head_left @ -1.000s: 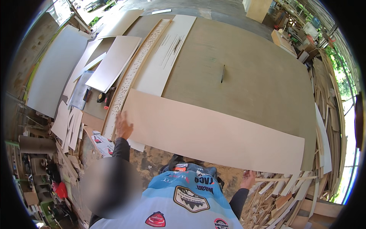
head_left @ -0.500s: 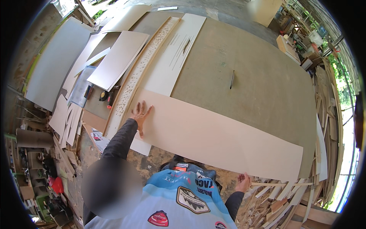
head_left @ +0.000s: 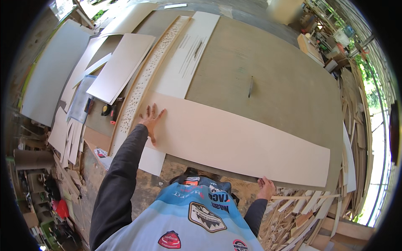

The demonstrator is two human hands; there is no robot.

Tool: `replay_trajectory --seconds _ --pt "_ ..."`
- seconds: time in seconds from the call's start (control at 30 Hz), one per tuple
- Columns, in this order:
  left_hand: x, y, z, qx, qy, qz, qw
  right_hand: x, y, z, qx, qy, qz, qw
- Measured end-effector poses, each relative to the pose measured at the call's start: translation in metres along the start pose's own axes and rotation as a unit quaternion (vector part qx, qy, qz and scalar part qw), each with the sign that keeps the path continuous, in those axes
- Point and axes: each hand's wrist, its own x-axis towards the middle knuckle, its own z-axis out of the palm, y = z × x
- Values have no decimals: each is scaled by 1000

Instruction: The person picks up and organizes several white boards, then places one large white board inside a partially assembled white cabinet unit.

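Note:
A long pale pink sheet (head_left: 234,140) lies across the near side of the large table (head_left: 268,54). My left hand (head_left: 151,121) rests flat on its left end, fingers spread, beside a long wooden-edged strip with speckled holes (head_left: 140,79). At the sheet's near edge, toward the right, the bent fingers of my right hand (head_left: 265,189) are closed on the rim; the thumb's place is hard to make out. Under the pink sheet's left end runs a white sheet (head_left: 180,71) with dark slits. Further out on the tabletop is a thin, dark, pen-like tool (head_left: 251,87).
Left of the strip are a black-and-yellow tape measure (head_left: 106,110), a red-handled tool (head_left: 113,116), a clear plastic folder (head_left: 80,100) and loose pale panels (head_left: 121,65). Wood offcuts (head_left: 301,217) pile up at the lower right. More boards (head_left: 356,121) line the right side.
The pink sheet has shifted away from me, so a strip of table edge now shows along its near side. Both hands keep their places on it.

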Motion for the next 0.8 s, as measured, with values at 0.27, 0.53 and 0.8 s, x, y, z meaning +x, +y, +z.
replay_trajectory --seconds 0.27,0.53,0.8 --pt "15 4 -15 -3 -13 -9 1000 23 2 29 -44 44 4 998" --pt "27 -1 -22 -23 -4 2 1000 20 -10 64 -78 117 -9 990" --pt "41 -3 -31 -16 -2 3 1000 18 -17 96 -96 116 -5 989"
